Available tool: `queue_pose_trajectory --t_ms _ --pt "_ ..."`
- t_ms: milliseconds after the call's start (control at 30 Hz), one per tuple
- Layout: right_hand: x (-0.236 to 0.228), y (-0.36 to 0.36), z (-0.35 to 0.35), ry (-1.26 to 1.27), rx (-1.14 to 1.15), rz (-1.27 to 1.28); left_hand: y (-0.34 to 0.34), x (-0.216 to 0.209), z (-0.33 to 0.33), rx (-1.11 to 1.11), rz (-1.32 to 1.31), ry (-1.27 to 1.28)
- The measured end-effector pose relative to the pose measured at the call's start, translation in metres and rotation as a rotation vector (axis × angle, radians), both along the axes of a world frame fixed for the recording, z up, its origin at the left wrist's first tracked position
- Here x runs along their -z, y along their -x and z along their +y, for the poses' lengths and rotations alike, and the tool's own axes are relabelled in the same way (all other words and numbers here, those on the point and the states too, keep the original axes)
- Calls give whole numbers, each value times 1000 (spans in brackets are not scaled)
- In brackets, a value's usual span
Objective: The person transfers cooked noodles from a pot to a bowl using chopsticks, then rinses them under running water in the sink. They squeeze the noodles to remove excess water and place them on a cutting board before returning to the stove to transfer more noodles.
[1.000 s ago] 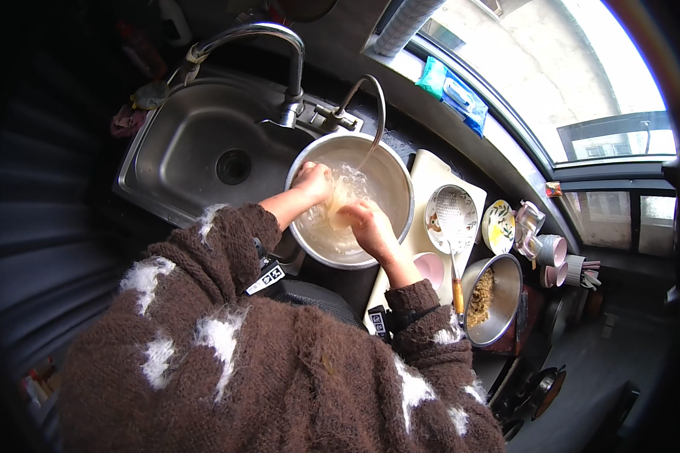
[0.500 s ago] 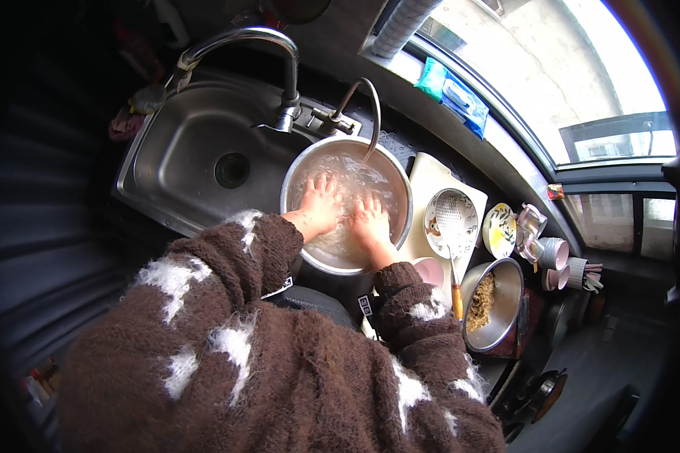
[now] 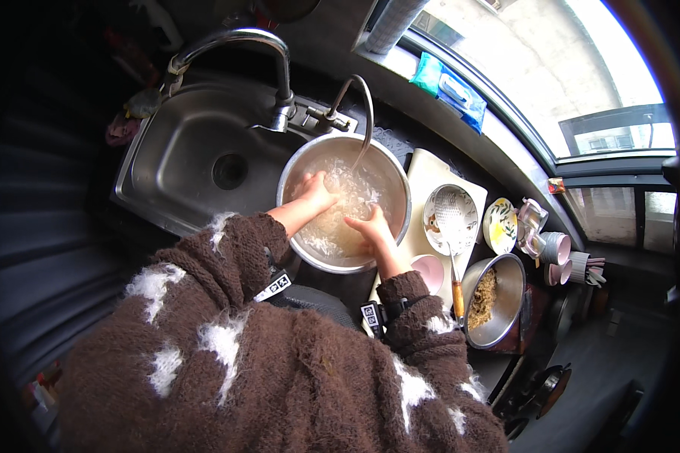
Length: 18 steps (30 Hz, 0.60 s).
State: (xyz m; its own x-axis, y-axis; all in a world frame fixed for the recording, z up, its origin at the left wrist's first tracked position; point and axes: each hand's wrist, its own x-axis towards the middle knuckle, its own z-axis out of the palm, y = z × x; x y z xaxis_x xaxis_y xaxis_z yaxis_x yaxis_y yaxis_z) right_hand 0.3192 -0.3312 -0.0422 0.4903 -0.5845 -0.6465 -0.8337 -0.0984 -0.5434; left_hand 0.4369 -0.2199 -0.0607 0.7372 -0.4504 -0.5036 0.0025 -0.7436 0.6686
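A round metal basin (image 3: 402,175) of cloudy water holds pale, whitish shreds (image 3: 326,245) whose kind I cannot make out. Both of my hands are in it, turned with the palms partly facing each other. On the left side, my left hand (image 3: 315,195) is open, thumb uppermost, its fingers partly under the water. My right hand (image 3: 372,226) is at the right side, also open; its thumb points inward and the other fingers are mostly submerged. Over the basin's far rim arches a slim curved tap (image 3: 369,106), with a thin stream of water falling between my hands.
Left of the basin is a steel sink (image 3: 181,151) with a large faucet (image 3: 283,68). To the right, a skimmer (image 3: 455,215) lies across a patterned bowl on a white board (image 3: 423,170). Nearby are a pink bowl (image 3: 428,273), a metal bowl (image 3: 512,302) with brown crumbly contents, and a yellow-patterned plate (image 3: 498,226).
My hands have turned from lying flat, palms down with spread fingers, to thumbs up and palms partly facing. The pale shreds show more plainly in the water.
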Motion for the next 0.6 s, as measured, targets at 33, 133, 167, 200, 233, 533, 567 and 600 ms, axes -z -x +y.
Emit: queue_pose_trajectory --t_ms 33,133,167,200,233,533,567,600 --pt "4 0 1 -170 104 -13 -3 2 0 -7 175 153" --pt "16 -6 7 -811 141 -501 3 4 -1 -107 636 485" --pt "18 -7 8 -850 133 -537 10 3 -1 -162 632 497" --pt "18 -8 10 -805 89 -570 15 1 -1 -207 652 523" --pt "16 -8 11 -725 78 -563 17 -3 -1 -208 555 479" --pt "-76 -9 1 -543 10 -858 8 -69 10 -26 627 919" --pt "-86 -9 0 -500 -15 -814 8 -78 10 -12 660 947" --pt "-96 -10 -3 -468 -54 -793 7 -86 10 -3 693 955"
